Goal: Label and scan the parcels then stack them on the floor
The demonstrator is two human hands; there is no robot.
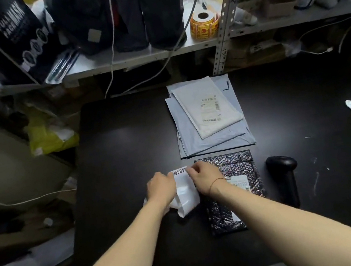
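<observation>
A cramped stockroom that served as a parcel packing station.

Slotted-angle steel shelving (pixel 223 18) stood behind a black table (pixel 124 141), loaded with a "FULL FACE MASK" product box (pixel 12 37), a roll of yellow-and-red stickers (pixel 204 25) and brown cartons (pixel 254 53) on the level below. On the table lay a stack of grey poly mailers (pixel 213 140) topped by a white mailer with a barcode label (pixel 207 108), a black bubble mailer (pixel 234 164) bearing a shipping label, a white parcel (pixel 186 199) printed with Chinese characters, and a black handheld barcode scanner (pixel 284 180).
</observation>
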